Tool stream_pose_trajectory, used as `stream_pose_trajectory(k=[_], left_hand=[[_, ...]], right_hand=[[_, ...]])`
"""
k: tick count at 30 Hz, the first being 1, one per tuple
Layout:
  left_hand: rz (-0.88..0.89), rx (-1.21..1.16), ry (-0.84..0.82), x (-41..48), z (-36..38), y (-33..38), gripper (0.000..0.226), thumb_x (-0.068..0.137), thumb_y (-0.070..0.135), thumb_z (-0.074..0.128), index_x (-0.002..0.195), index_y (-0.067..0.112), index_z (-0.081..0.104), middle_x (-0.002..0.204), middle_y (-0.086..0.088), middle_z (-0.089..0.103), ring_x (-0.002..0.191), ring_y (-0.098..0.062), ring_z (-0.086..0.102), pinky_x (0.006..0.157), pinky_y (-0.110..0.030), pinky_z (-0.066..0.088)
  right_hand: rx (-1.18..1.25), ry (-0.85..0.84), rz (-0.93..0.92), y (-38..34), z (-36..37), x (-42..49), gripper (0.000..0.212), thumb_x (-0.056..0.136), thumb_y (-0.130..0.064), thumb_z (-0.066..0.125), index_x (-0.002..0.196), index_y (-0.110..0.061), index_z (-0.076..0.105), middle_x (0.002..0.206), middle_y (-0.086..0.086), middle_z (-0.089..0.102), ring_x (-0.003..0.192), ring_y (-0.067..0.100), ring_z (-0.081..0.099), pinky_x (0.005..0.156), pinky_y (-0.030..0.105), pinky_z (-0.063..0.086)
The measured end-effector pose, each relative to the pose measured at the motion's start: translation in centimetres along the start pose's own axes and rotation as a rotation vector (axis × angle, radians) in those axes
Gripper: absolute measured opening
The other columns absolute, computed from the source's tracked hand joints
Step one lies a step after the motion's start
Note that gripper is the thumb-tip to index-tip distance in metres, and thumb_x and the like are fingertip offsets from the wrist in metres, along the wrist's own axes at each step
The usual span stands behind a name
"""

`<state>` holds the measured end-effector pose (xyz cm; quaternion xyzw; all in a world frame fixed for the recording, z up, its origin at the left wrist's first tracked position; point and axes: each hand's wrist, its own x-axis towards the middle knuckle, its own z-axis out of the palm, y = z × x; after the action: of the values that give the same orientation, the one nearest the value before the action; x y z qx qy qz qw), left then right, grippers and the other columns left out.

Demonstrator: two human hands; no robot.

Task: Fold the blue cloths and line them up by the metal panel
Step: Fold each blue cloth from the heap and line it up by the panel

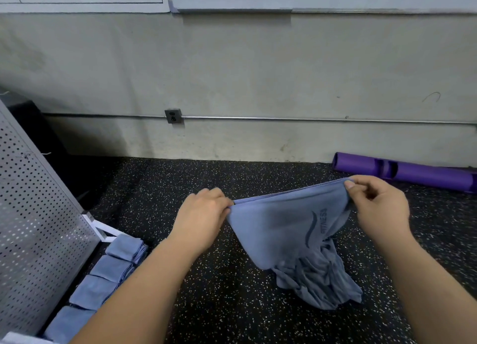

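Observation:
I hold a blue cloth (286, 225) stretched in the air above the speckled floor. My left hand (202, 216) pinches its left top corner and my right hand (378, 205) pinches its right top corner. The cloth is doubled over along the top edge and bears a dark logo. Beneath it lies a crumpled heap of blue cloths (322, 279) on the floor. Along the foot of the perforated metal panel (33, 222) at the left, several folded blue cloths (113, 268) lie in a row.
A purple roller (405, 172) lies by the wall at the right. The panel's white foot (103, 231) juts onto the dark speckled floor (227, 292). A wall with a pipe and socket box (173, 116) stands behind.

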<state>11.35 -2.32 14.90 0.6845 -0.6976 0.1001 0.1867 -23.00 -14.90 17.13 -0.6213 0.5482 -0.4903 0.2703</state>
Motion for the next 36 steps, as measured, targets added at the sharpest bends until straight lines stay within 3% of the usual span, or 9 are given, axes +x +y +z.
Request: stream_pose_trajectory(k=[4, 7, 12, 17, 20, 23, 28, 32, 36], left_hand=[[-0.097, -0.002, 0.112, 0.3, -0.5, -0.7, 0.020, 0.105, 0.023, 0.062, 0.113, 0.025, 0.081, 0.101, 0.005, 0.065, 0.082, -0.024, 0.066, 0.072, -0.041, 0.053], [-0.176, -0.095, 0.202, 0.2, -1.2, -1.0, 0.019, 0.105, 0.022, 0.064, 0.113, 0.021, 0.081, 0.097, 0.003, 0.062, 0.074, -0.028, 0.066, 0.066, -0.042, 0.056], [-0.282, -0.176, 0.280, 0.4, -2.3, -1.3, 0.015, 0.101, 0.022, 0.071, 0.112, 0.021, 0.081, 0.096, 0.005, 0.058, 0.079, -0.024, 0.064, 0.071, -0.042, 0.057], [-0.316, -0.190, 0.312, 0.4, -2.8, -1.7, 0.011, 0.098, 0.022, 0.076, 0.106, 0.016, 0.081, 0.098, 0.004, 0.050, 0.079, -0.021, 0.056, 0.069, -0.040, 0.055], [-0.292, -0.154, 0.264, 0.3, -2.8, -2.0, 0.010, 0.098, 0.025, 0.076, 0.100, 0.016, 0.082, 0.095, 0.004, 0.057, 0.078, -0.022, 0.059, 0.068, -0.038, 0.053], [-0.269, -0.156, 0.263, 0.2, -3.0, -2.0, 0.005, 0.095, 0.023, 0.079, 0.095, 0.018, 0.081, 0.094, 0.004, 0.071, 0.080, -0.022, 0.067, 0.072, -0.035, 0.053], [-0.268, -0.292, 0.392, 0.3, -4.0, -1.9, 0.006, 0.089, 0.021, 0.086, 0.090, 0.020, 0.081, 0.088, 0.009, 0.074, 0.077, -0.012, 0.067, 0.075, -0.032, 0.055], [-0.341, -0.364, 0.359, 0.2, -4.0, -1.8, 0.009, 0.089, 0.020, 0.086, 0.090, 0.025, 0.078, 0.083, 0.015, 0.072, 0.077, -0.005, 0.068, 0.076, -0.032, 0.057], [-0.381, -0.386, 0.360, 0.2, -3.8, -2.4, 0.019, 0.091, 0.020, 0.084, 0.108, 0.024, 0.078, 0.090, 0.012, 0.074, 0.083, -0.008, 0.070, 0.083, -0.029, 0.056]], right_hand=[[-0.024, -0.065, -0.006, -0.1, 0.4, -0.2, 0.006, 0.098, -0.031, 0.077, 0.100, -0.036, 0.078, 0.088, -0.010, 0.078, 0.076, 0.013, 0.070, 0.071, 0.030, 0.051], [-0.027, -0.093, -0.034, -0.8, 0.8, -0.7, 0.008, 0.099, -0.027, 0.076, 0.100, -0.035, 0.078, 0.086, -0.011, 0.077, 0.070, 0.008, 0.066, 0.067, 0.027, 0.048], [-0.053, -0.116, -0.031, -1.5, 1.7, -1.0, 0.006, 0.102, -0.029, 0.071, 0.103, -0.034, 0.074, 0.090, -0.011, 0.075, 0.079, 0.014, 0.069, 0.069, 0.028, 0.051], [0.100, -0.089, -0.057, -1.7, 2.1, -1.0, 0.010, 0.104, -0.027, 0.067, 0.100, -0.035, 0.073, 0.090, -0.004, 0.074, 0.071, 0.016, 0.060, 0.069, 0.029, 0.050], [0.157, -0.066, -0.035, -1.7, 2.2, -0.9, 0.011, 0.104, -0.027, 0.069, 0.101, -0.037, 0.074, 0.091, -0.006, 0.075, 0.072, 0.013, 0.060, 0.070, 0.031, 0.050], [0.031, -0.103, -0.031, -1.7, 2.1, -1.0, 0.009, 0.103, -0.028, 0.070, 0.098, -0.035, 0.074, 0.088, -0.007, 0.075, 0.076, 0.015, 0.066, 0.069, 0.029, 0.050], [-0.154, -0.026, -0.045, -2.3, 1.3, -1.1, 0.005, 0.100, -0.027, 0.074, 0.101, -0.031, 0.076, 0.087, -0.014, 0.074, 0.080, 0.002, 0.067, 0.065, 0.013, 0.043], [-0.224, -0.136, -0.028, -2.4, 1.6, -1.3, 0.004, 0.100, -0.026, 0.074, 0.100, -0.030, 0.074, 0.085, -0.013, 0.073, 0.078, 0.002, 0.066, 0.064, 0.016, 0.042], [-0.194, -0.141, -0.045, -2.9, 1.7, -1.3, 0.004, 0.101, -0.028, 0.071, 0.100, -0.032, 0.069, 0.088, -0.013, 0.074, 0.081, 0.002, 0.065, 0.067, 0.017, 0.041]])
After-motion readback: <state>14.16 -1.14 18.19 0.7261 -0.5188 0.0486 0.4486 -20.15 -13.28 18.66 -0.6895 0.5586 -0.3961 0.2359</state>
